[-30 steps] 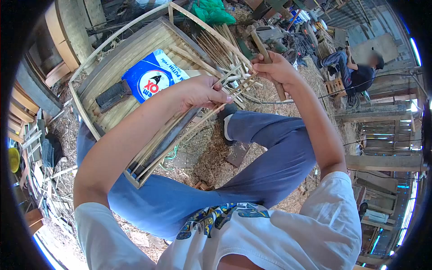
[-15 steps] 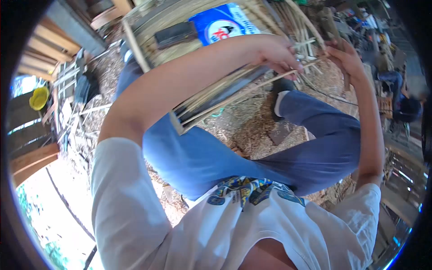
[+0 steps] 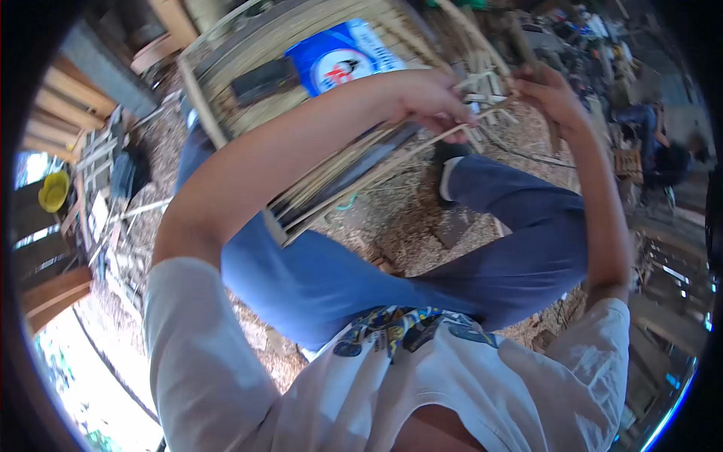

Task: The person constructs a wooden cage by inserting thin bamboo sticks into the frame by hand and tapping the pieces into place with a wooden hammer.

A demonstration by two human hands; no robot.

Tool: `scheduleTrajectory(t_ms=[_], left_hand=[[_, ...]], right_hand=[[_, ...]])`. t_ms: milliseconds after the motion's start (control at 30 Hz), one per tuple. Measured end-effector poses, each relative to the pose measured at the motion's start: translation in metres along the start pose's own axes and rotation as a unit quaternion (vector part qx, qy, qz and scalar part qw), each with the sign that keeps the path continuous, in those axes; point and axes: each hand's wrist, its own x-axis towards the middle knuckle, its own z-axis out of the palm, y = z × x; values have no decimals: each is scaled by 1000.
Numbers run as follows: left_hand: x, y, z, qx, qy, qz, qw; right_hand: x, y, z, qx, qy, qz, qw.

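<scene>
Frame edges: The wooden frame (image 3: 202, 105) has its near end by the person's blue leg (image 3: 301, 279). A thin strip (image 3: 376, 179) runs along its near edge.
Room to move: The floor (image 3: 376, 233), covered in wood bits, opens up below that edge. Loose sticks (image 3: 482, 79) crowd the frame's right side.
In the frame: A blue bag (image 3: 340, 62), with a dark block (image 3: 262, 81) nearer the frame's left side.
Left hand (image 3: 433, 102): Over the near edge, fingers bent, tips at the strip. Too blurry; I can't tell if they pinch it.
Right hand (image 3: 553, 98): By the frame's right corner, fingers curled round a wooden stick (image 3: 523, 45).
Yellow bowl (image 3: 54, 192): Well left of the frame; I can't tell what's inside.
Half a second ago: The frame showed slightly higher and further right; both hands were by the same corner.
</scene>
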Motion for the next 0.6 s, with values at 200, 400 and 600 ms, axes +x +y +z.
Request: scheduleTrajectory(t_ms=[200,400,600], left_hand=[[-7,9,7,8,43,8,999],[-8,12,6,15,71,3,997],[-13,17,8,21,78,-3,997]], right_hand=[[3,6,-7,68,-35,-28,997],[3,5,-4,72,-42,-25,996],[3,4,-4,82,-43,-15,996]])
